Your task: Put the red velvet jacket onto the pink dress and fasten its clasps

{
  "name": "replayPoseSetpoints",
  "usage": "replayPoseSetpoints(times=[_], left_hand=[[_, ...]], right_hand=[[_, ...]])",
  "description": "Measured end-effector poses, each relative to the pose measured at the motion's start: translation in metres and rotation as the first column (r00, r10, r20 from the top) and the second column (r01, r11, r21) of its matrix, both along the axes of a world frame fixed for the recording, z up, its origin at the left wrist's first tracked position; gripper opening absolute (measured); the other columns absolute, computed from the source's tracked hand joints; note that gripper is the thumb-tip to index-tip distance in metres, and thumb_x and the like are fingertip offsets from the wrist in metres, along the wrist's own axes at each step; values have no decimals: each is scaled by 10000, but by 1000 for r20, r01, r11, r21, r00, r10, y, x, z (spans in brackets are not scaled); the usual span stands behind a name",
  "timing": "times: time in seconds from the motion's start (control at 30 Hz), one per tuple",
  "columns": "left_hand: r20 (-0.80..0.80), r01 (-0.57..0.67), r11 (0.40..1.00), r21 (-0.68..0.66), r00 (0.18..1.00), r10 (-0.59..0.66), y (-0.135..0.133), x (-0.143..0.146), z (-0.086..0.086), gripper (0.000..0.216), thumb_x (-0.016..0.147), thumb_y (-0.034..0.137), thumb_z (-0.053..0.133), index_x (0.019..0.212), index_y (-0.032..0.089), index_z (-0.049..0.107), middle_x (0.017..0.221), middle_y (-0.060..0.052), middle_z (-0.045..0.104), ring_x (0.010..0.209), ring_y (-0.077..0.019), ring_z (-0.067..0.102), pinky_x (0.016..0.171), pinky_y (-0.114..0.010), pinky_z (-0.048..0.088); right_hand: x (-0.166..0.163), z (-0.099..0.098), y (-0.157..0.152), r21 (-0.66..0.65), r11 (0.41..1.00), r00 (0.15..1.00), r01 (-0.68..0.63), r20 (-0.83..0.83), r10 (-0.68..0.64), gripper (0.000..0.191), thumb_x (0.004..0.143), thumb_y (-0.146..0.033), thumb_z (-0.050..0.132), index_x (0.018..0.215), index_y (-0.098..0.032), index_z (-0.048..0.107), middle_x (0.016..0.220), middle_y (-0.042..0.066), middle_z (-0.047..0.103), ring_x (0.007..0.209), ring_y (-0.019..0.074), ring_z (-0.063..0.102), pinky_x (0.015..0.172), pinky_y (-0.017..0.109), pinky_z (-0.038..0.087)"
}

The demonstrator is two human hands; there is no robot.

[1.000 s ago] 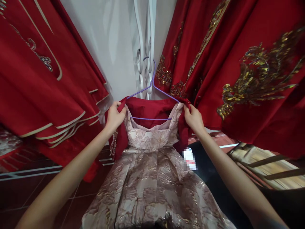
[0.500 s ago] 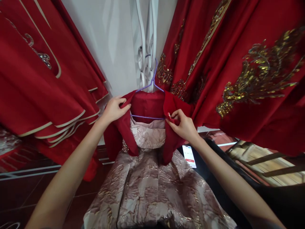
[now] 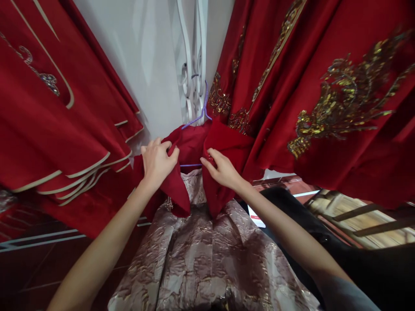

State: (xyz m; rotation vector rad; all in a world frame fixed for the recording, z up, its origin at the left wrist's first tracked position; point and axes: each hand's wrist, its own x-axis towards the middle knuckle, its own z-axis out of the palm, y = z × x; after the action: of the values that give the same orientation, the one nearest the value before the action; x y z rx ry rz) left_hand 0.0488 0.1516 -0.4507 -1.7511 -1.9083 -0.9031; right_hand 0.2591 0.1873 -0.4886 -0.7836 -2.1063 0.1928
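A red jacket [image 3: 223, 138] hangs on a purple hanger [image 3: 204, 108] over a pinkish metallic brocade dress [image 3: 207, 255]. My left hand [image 3: 158, 162] is closed on the edge of the jacket's left front. Opposite it, my right hand [image 3: 222, 167] pinches the edge of the right front. Between the two edges, the jacket's lining and a strip of the dress's bodice show. The hanger's lower bar crosses this gap. Beading shows at the dress's left side, below my left hand.
Red garments with pale piping [image 3: 81, 129] hang on the left. Red garments with gold sequin embroidery [image 3: 337, 99] hang on the right. Behind the hanger stands a white scrolled metal frame [image 3: 198, 52]. A partly covered phone [image 3: 256, 217] lies on a black surface at right.
Both hands have drawn the jacket's front edges closer together, the right hand moving left. Less of the bodice shows now, and the phone is more covered. The view has shifted slightly.
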Motion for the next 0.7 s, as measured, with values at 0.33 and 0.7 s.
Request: replayPoseSetpoints(times=[0.33,0.7], left_hand=[[116,73,932,355,986,-121,6,6,-30,170,806,302,612,701,189,538,1265,-143,487,1196,-347,437,1006,-531,311],[322,260,906,335,871,-370,-3,25,-74,218,855,220,576,1065,192,522,942,-54,552,841,-174,569,764,-300,487]], right_hand=[[16,1,-13,-154,981,958,-116,-278,70,269,816,-252,602,1022,-229,431,940,25,565,822,154,603,782,311,523],[23,-8,-9,-148,953,939,-265,-263,221,289,925,-254,510,1214,-240,529,1162,68,608,1069,180,603,997,391,482]])
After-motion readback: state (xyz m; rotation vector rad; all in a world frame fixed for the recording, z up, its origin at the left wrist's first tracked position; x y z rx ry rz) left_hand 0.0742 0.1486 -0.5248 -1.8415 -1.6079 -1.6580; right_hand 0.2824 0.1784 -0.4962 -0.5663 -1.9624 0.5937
